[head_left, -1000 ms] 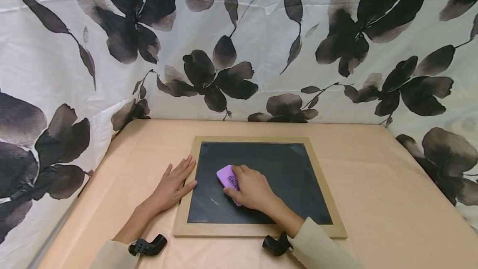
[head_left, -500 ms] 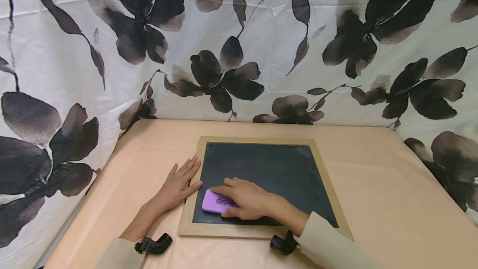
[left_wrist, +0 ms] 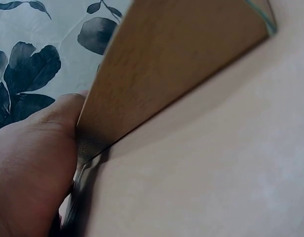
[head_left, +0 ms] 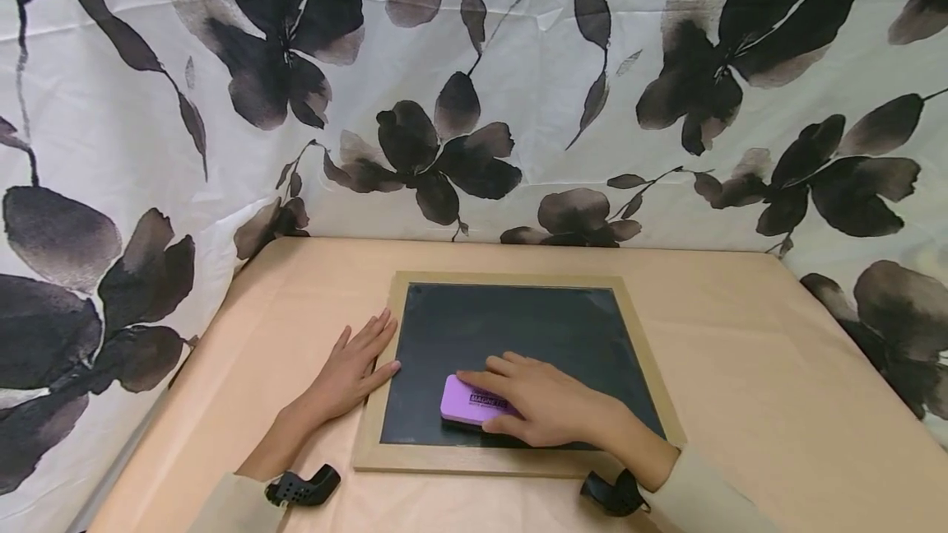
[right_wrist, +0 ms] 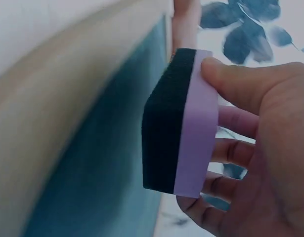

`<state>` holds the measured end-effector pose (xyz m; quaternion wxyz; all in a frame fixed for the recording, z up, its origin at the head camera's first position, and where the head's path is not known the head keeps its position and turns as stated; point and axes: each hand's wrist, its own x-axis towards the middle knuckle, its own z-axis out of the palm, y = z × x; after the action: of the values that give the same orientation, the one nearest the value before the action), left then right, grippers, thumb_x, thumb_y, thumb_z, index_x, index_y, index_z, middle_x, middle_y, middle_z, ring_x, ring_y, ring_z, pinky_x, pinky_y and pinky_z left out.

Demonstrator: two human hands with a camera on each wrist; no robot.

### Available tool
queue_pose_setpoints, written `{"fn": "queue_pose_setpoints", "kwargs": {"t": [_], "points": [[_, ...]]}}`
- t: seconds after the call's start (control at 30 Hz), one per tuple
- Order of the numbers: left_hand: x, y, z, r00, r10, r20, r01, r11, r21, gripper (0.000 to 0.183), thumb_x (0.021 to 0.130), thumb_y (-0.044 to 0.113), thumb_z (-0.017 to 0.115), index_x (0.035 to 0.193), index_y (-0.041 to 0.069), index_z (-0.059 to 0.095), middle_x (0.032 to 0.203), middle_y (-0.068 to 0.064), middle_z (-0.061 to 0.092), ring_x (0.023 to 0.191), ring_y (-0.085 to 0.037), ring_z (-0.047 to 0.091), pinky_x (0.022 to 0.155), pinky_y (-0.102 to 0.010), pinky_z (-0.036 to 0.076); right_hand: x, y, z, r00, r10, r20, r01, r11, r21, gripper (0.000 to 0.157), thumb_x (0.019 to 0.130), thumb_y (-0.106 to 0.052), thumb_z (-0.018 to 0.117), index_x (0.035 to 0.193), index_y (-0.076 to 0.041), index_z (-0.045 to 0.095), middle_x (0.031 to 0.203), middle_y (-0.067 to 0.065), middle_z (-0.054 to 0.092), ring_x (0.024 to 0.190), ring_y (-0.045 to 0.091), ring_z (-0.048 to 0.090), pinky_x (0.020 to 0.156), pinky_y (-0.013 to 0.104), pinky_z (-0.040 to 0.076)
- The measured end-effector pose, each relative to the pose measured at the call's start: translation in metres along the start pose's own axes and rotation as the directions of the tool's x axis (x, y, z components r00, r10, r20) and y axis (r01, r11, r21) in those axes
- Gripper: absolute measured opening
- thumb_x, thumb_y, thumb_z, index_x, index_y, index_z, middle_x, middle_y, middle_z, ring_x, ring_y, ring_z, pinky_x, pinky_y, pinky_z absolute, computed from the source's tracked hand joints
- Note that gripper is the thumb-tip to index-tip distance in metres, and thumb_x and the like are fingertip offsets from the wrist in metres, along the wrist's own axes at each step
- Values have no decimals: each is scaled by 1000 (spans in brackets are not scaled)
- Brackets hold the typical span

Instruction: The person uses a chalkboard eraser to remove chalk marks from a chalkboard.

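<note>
A purple eraser [head_left: 477, 401] with a black felt underside is held in my right hand [head_left: 551, 401], over the lower middle of a small chalkboard [head_left: 511, 319]. In the right wrist view the thumb and fingers grip the purple body of the eraser [right_wrist: 196, 128], and its black felt faces the board surface [right_wrist: 117, 128] close by. My left hand [head_left: 348, 373] lies with straight fingers at the left side of the board's wooden frame [head_left: 374, 418], thumb on the frame. In the left wrist view part of that hand [left_wrist: 38, 158] is against the frame's outer edge [left_wrist: 156, 64].
The chalkboard lies flat on a table covered in peach-coloured cloth [head_left: 741, 368]. Behind it hangs a white curtain [head_left: 533, 89] with dark flower prints. Black wrist devices sit at the left cuff [head_left: 304, 486] and right cuff [head_left: 615, 493].
The eraser in my right hand has gone from the board's left middle down to its lower left, then rightward. Pale marks at the lower left no longer show. The left hand stays put.
</note>
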<state>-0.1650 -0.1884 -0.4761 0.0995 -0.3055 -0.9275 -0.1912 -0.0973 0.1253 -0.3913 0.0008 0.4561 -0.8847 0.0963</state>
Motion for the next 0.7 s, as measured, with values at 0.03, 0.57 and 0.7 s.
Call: {"fn": "queue_pose_setpoints", "kwargs": {"t": [0.03,0.57,0.7], "points": [[0,0,1,1000,-2,0,2,1000,0,68,89,46,46,142,9,24,147,-9,17,131,-30,18,99,-58,8,-4,2,-3,1000,16,-27,-17,1000,-12,59,86,-49,50,138,-26,34,91,-12,42,75,6,37,61,21,33],[4,4,4,1000,-23,-13,23,999,-23,67,89,45,47,142,11,24,147,-8,16,132,-28,17,100,-56,5,-84,66,-42,849,392,-355,-404,914,41,66,77,-50,62,133,-19,45,93,-5,52,71,9,46,56,25,40],[4,3,4,1000,-15,-16,14,999,-32,67,89,45,47,142,11,24,147,-9,17,132,-29,18,100,-57,5,-104,80,-47,787,476,-392,-481,872,93,64,77,-44,65,130,-13,48,93,0,55,72,12,47,55,27,41]]}}
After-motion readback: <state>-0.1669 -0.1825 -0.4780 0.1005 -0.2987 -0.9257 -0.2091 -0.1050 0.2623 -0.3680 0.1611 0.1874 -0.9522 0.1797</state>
